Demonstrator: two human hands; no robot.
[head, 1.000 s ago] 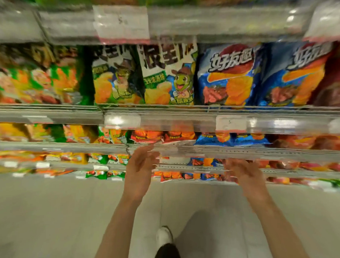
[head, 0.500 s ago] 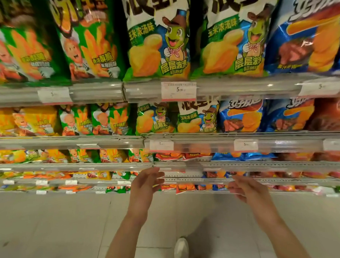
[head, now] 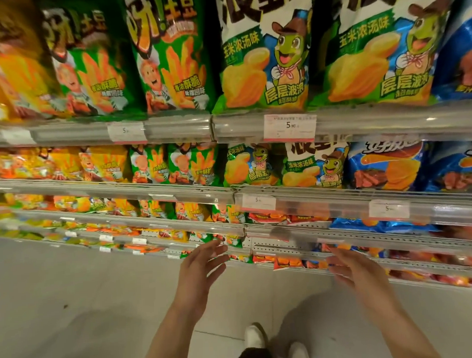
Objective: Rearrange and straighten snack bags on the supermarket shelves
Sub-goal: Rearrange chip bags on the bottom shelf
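Snack bags fill several shelf tiers. On the top tier stand green fries bags [head: 169, 60] and white-green frog-mascot chip bags [head: 262, 57]. The tier below holds smaller frog bags [head: 314, 168] and blue chip bags [head: 387, 165]. Red-orange bags [head: 288, 262] lie on the lowest tiers. My left hand [head: 203, 263] hovers in front of the low shelves with fingers spread, holding nothing. My right hand [head: 353, 268] is also held out with straight fingers, empty, close to the low shelf edge by the red-orange bags.
Clear price rails with tags [head: 289, 127] run along each shelf front. Grey tiled floor [head: 73, 305] lies below at left. My white shoes [head: 256, 336] show at the bottom, close to the shelf base.
The view tilted up, bringing a higher tier of large bags into sight. Both hands drew back slightly from the low shelves and stay open and empty.
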